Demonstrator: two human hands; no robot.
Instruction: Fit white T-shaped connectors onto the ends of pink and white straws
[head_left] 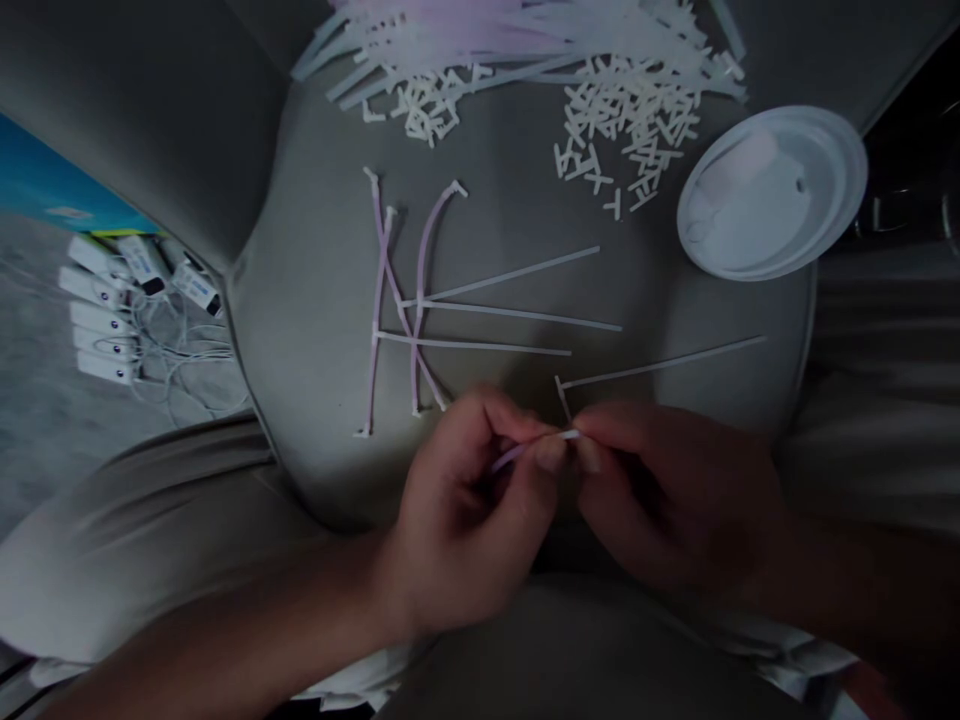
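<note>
"How is each grip standing?"

"The left grip (480,510) is pinching the pink tube (510,458) near its end, and the right grip (667,490) is pinching the white connector (571,434) there, both over the front edge of the grey seat (315,220)."

"What could be going wrong?"

"The connector is offering little surface, so a sideways push may be bending the soft tube or making fingers slip. Fingertips are hiding the joint, so nobody is telling how deeply it is seating. The thin white tube (660,365) is jutting toward the right edge, where the wrist could be snagging it."

"And containers?"

"A white dish (817,200) is sitting by the back-right corner, holding a pale piece (750,155) too blurred for naming. Loose connectors (630,110) are lying outside it, toward the back edge."
</note>
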